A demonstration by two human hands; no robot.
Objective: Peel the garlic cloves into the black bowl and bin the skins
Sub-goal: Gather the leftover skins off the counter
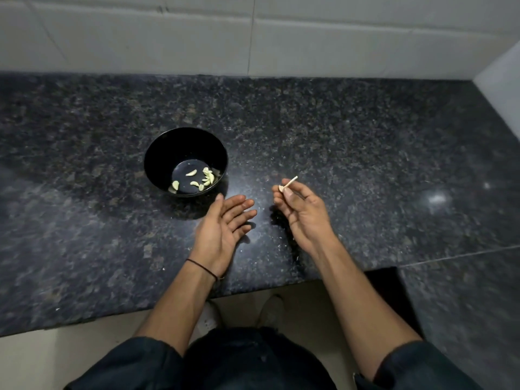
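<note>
Pinched a dry garlic stalk between thumb and fingertips of the right hand, fingers curled close around it. Saw it as thin, straw-pale and stiff, long axis slanted, knobby root end low toward eight o'clock, slim tip aimed at two o'clock (away from the bowl). Held the left hand wide and flat, gripping nothing, palm turned inward, straight fingers pointing to one o'clock. Found the black bowl, round, glossy and deep, at eleven o'clock of that hand, just beside the thumb tip. Noted several peeled cloves inside, curved, smooth, yellowish, gathered toward the bowl's four o'clock side. Stood over a speckled dark granite counter, polished, backed at twelve o'clock by white tiles. Wore a thin black thread on the left wrist.
</note>
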